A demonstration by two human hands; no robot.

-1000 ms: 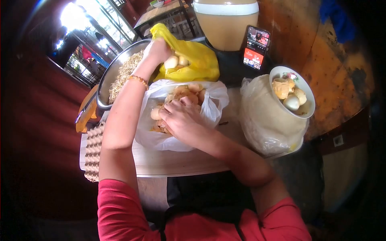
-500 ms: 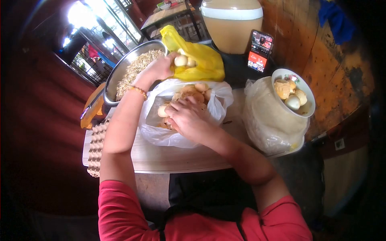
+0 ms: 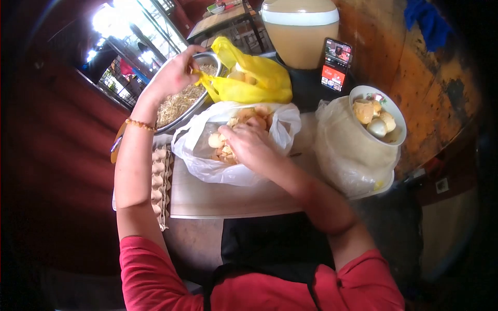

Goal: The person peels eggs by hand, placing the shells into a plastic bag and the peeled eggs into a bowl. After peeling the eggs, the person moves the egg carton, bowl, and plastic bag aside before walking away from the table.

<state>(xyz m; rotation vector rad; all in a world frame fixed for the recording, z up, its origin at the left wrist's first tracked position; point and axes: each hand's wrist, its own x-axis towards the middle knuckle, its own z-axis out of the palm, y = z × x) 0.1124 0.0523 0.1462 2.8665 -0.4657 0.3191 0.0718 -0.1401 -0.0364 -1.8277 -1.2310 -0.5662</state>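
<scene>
My left hand is raised at the left of a yellow plastic bag, its fingers closed on the bag's stretched edge. Pale eggs show inside the yellow bag. My right hand reaches into an open white plastic bag, thumb and fingers apart over brownish eggshells; its fingertips are partly hidden among them. By the thumb lies a round, cream-coloured piece, either an egg or a shell.
Behind my left hand stands a metal basin of thin, straw-coloured bits. Egg cartons lie at the table's left. A bowl of eggs sits on a plastic-covered container at right. A phone leans near a large beige container.
My left hand has moved up and left from the eggs, pulling the yellow bag's edge leftward. My right hand has shifted slightly up and right over the shells.
</scene>
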